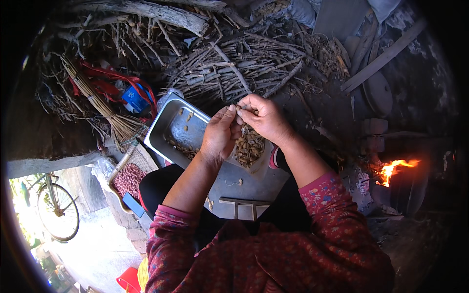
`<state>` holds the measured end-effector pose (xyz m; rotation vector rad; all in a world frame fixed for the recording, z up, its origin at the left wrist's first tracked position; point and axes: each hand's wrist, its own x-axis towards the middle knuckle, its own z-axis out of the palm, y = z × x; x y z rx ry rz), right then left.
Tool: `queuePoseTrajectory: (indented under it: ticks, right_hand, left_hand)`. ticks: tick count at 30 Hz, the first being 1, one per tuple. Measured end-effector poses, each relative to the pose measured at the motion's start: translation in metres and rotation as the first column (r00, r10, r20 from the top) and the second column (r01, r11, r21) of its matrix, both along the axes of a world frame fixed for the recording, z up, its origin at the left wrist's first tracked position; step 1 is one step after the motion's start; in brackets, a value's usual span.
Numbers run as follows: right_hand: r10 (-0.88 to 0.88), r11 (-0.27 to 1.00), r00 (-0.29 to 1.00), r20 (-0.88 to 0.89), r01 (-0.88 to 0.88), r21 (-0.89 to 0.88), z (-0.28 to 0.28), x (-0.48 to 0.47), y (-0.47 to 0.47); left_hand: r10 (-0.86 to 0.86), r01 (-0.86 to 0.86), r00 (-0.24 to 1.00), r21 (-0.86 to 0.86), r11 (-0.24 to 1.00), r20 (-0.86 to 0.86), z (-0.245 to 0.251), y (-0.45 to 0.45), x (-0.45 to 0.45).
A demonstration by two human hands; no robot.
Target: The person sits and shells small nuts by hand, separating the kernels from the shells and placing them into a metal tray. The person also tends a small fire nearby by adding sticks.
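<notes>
My left hand (219, 133) and my right hand (262, 115) meet fingertip to fingertip. Pinched between them is a small brownish piece that looks like a peanut, mostly hidden by the fingers. Below and left of them, a rectangular stainless steel pan (155, 122) stands tilted in view, with unshelled peanuts (186, 149) gathered toward its near end. Under my right hand lies a heap of broken peanut shells (250, 148) in a pale container whose rim is partly covered. Shelled pink peanuts (128, 178) fill part of a woven basket (121, 199) at my left.
A fire (390, 172) burns in the stove opening at the right. Stacked sticks (227, 71) and a twig broom (99, 97) lie ahead. A blue phone (133, 204) rests at the basket's edge. A small wooden stool (244, 201) stands between my legs.
</notes>
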<state>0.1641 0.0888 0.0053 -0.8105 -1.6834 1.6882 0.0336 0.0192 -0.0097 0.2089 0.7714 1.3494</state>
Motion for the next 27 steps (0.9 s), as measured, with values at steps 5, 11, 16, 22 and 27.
queuePoseTrajectory:
  ticks: [5, 11, 16, 22, 27]
  right_hand:
    - [0.007, 1.0, 1.0, 0.018, -0.006, -0.024, 0.003, 0.004, 0.005]
    - [-0.022, 1.0, 1.0, -0.007, 0.022, -0.018, 0.005, 0.003, 0.001]
    - [-0.067, 0.998, 0.998, -0.015, 0.066, -0.023, 0.007, -0.001, -0.003]
    - [-0.137, 0.991, 0.99, -0.023, 0.137, 0.007, 0.0, -0.006, -0.006]
    - [-0.222, 0.966, 0.975, 0.021, 0.217, 0.137, -0.009, -0.011, -0.008]
  left_hand:
    - [-0.003, 0.004, 1.0, 0.063, 0.998, -0.029, 0.0, -0.001, 0.001]
    - [0.037, -0.039, 0.999, 0.096, 0.995, 0.023, -0.003, -0.001, 0.004]
    - [0.047, -0.049, 0.998, 0.093, 0.994, 0.028, -0.002, -0.002, 0.005]
    - [0.117, -0.114, 0.993, 0.151, 0.982, -0.014, -0.007, -0.002, 0.012]
    - [0.219, -0.212, 0.972, 0.077, 0.974, -0.088, -0.001, -0.001, 0.022]
